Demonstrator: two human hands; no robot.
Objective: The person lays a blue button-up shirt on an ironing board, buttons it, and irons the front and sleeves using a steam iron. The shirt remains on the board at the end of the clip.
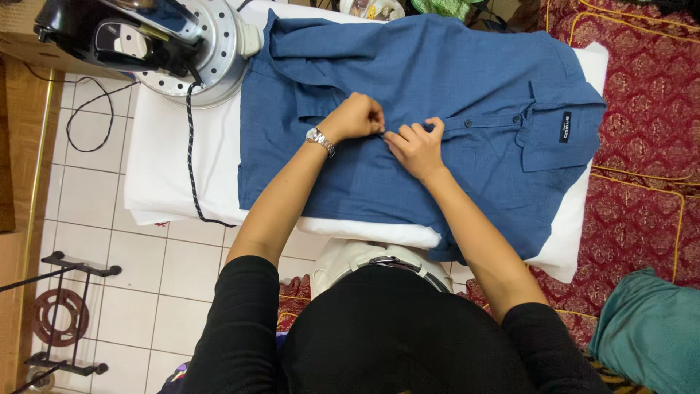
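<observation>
A blue button-up shirt (452,80) lies flat on a white padded ironing board (168,153), collar toward the right. My left hand (357,117), with a silver wristwatch, pinches the shirt's front placket near its middle. My right hand (415,148) pinches the same placket just to the right, fingertips almost touching the left hand's. Both hands are closed on the fabric edge where the buttons run. Dark buttons show farther right along the placket.
A steam iron (131,36) rests on a round metal stand at the board's left end, its braided cord (191,146) trailing over the board. Red patterned fabric (649,87) lies to the right, a teal cloth (649,332) at lower right, a black metal rack (62,314) on the tiled floor.
</observation>
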